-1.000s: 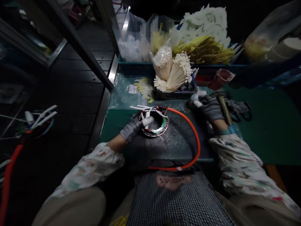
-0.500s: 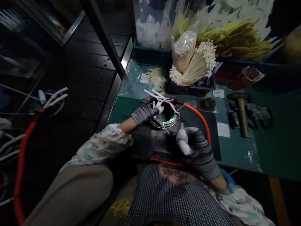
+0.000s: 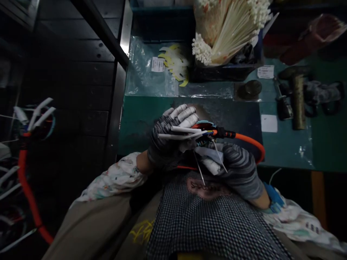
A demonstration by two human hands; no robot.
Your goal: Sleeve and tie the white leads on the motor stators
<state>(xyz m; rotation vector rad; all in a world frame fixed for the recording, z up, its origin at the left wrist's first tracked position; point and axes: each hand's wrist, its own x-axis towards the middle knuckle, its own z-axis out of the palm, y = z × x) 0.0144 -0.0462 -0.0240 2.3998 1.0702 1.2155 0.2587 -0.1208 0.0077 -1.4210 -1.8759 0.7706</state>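
A motor stator with copper windings stands tilted up off the dark mat, in front of my apron. My left hand, in a grey striped glove with white-covered fingertips, lies along its left side and supports it, fingers long and close together. White sleeved leads cross in front of that palm. From the stator's right an orange cable curves away. Two thin white tie ends hang down. My right hand is closed at the lower right, a small whitish narrow-tipped object by its thumb; the stator hides some fingers.
A dark bin with bundled white-tipped strands stands behind. To the right lie a hammer, scissors and a round metal piece. Yellow-white cut sheets lie at back left. Another orange cable hangs at far left.
The stator has gone from lying flat on the mat to being tilted up towards me. My left hand has shifted onto its side, and my right hand has come in against it. The view has tipped downward.
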